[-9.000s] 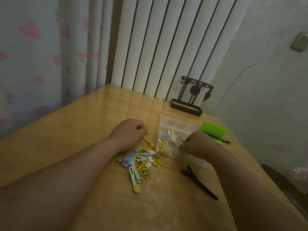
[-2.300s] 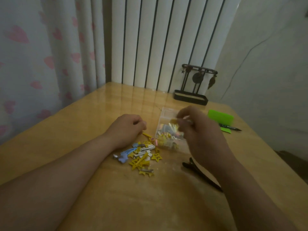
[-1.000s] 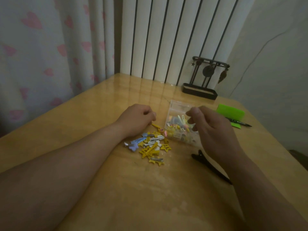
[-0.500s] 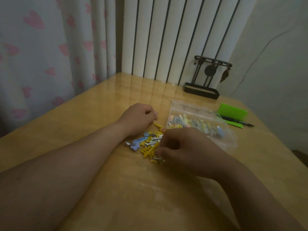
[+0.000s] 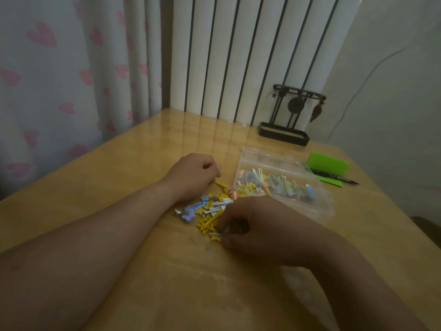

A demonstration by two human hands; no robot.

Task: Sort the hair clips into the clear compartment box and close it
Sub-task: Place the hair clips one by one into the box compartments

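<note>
A pile of hair clips [image 5: 210, 209], mostly yellow stars plus a blue one, lies on the wooden table [image 5: 119, 168]. To its right stands the clear compartment box [image 5: 319, 204], lid open, with several small coloured clips inside. My right hand [image 5: 257, 225] lies over the pile's near right side, its fingertips pinching a small yellow star clip [image 5: 218, 236]. My left hand [image 5: 194, 174] rests as a loose fist on the table just behind the pile; whether it holds anything is hidden.
A green pad [image 5: 328, 164] with a black pen [image 5: 334, 179] lies right of the box. A dark metal ornament stand [image 5: 286, 130] stands at the table's far edge by the wall. Curtains hang behind and to the left.
My right hand came down from above the box to the pile's near side and closed its fingertips on a star clip. The left hand stayed put.
</note>
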